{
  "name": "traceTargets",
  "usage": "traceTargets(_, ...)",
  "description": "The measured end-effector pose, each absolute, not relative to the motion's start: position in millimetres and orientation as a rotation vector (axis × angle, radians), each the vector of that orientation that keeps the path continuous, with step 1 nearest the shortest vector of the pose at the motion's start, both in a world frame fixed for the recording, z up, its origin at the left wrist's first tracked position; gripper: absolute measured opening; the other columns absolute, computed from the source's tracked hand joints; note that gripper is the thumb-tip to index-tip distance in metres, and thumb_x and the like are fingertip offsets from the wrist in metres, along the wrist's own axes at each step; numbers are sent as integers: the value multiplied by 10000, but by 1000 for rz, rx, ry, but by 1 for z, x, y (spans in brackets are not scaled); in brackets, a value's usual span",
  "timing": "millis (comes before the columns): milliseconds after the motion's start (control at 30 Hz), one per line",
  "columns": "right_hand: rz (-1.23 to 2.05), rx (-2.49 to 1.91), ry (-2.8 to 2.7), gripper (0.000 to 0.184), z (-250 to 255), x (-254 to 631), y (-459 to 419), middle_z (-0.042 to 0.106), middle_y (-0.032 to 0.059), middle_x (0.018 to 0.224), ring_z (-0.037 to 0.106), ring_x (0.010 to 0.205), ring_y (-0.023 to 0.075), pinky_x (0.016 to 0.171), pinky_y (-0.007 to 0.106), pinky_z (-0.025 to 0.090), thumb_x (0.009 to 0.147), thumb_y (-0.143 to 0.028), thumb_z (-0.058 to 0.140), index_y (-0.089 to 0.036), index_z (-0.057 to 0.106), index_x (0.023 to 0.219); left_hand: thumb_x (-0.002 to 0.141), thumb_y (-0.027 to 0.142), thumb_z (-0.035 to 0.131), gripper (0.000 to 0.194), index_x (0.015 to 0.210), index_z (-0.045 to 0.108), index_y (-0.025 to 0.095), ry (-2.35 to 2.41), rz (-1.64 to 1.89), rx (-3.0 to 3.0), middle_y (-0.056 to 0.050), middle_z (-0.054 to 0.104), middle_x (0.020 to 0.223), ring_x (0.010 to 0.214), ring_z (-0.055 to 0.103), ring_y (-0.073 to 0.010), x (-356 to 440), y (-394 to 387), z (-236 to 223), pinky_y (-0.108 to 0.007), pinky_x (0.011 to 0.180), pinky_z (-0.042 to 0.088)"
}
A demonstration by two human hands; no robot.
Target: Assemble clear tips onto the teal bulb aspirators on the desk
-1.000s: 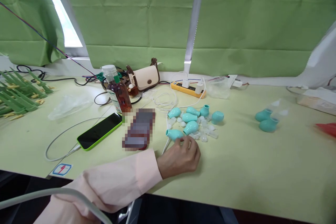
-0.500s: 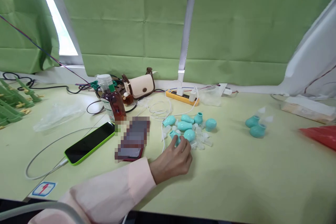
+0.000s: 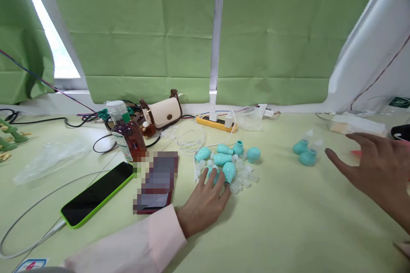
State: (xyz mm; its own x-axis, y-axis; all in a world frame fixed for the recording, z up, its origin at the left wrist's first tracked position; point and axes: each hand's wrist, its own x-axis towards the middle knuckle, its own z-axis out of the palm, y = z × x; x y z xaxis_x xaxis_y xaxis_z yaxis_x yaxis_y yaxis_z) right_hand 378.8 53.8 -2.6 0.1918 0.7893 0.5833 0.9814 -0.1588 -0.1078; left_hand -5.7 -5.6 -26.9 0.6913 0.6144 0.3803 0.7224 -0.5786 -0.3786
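My left hand (image 3: 205,204) lies at the near side of a pile of teal rubber bulbs (image 3: 222,159), fingers apart and bent down over the nearest bulb (image 3: 211,175). Its fingertips touch that bulb and reach beside a round bulb (image 3: 229,172). Small translucent plastic tips (image 3: 245,179) are scattered among and around the bulbs. Off to the right, two teal bulbs with clear tips fitted (image 3: 308,157) stand on the table. Beyond them my right hand (image 3: 374,175) hangs in the air, fingers spread and nothing in it, partly covering a red item (image 3: 356,153).
On the left lie a black-screened phone in a green case (image 3: 99,194), a second, blurred-out phone (image 3: 156,183) and a bottle of dark liquid (image 3: 128,134). A small cream bag (image 3: 165,112), a yellow power strip (image 3: 215,123) with cables and a white box (image 3: 357,125) line the back.
My right hand has come into view from the right. My left hand's fingers have spread wider over the near bulbs. The view has turned slightly to the right.
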Motion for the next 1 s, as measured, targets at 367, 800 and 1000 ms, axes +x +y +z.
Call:
traceTargets(367, -39, -2233, -1677, 499, -41, 394, 108, 596, 59, 743, 550, 662, 258, 496, 304, 370, 610, -666, 396, -225, 461, 833, 736, 174, 470, 173, 870, 558, 110, -809, -577, -2451, -147, 561, 999, 996, 484, -327, -4, -16, -32, -482, 837, 367)
traceTargets(800, -451, -906, -2124, 229, 26, 260, 35, 525, 103, 819, 531, 728, 205, 577, 275, 413, 595, -281, 597, -176, 455, 741, 701, 254, 493, 157, 811, 494, 143, -1065, -1197, -2660, -48, 562, 672, 624, 509, -158, -3, -25, -18, -278, 558, 418)
traceTargets(1000, 437, -648, -2516, 233, 2, 172, 6, 547, 17, 686, 511, 590, 135, 532, 228, 401, 582, -215, 504, -180, 488, 812, 599, 471, 552, 350, 754, 465, 169, -1348, -1293, -2869, 25, 490, 529, 448, 436, -104, -7, -28, -15, -215, 444, 350)
